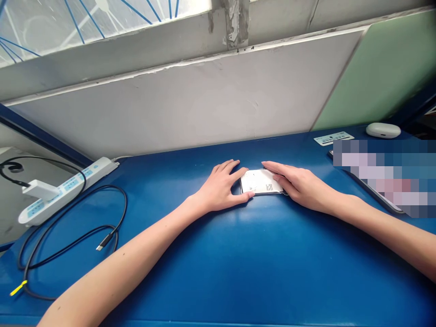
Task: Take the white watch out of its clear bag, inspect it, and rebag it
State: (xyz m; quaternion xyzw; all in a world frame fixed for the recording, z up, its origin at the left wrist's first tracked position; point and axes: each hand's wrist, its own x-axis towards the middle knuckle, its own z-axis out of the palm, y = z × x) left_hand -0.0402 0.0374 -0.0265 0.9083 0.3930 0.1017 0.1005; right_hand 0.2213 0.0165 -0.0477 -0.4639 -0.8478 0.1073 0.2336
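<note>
A flat white rectangular piece [260, 180] with dark edges and a small square printed code lies on the blue tabletop [231, 259]. My left hand [226, 185] holds its left end, the thumb at the near corner and the index finger at the far corner. The other left fingers are stretched beyond it, near the table surface. At the right end, my right hand [298, 184] grips the piece, with fingers over its top and far edge. That hand covers the right end, and its thumb is hard to make out.
To the left, a white power strip [73, 186] holds a white charger [40, 190]; a looped black cable [124, 200] lies nearby. A tablet-like device [371, 181], partly blurred, a printed card [334, 138] and a white earbud case [383, 130] are at right. A wall panel [204, 104] stands behind.
</note>
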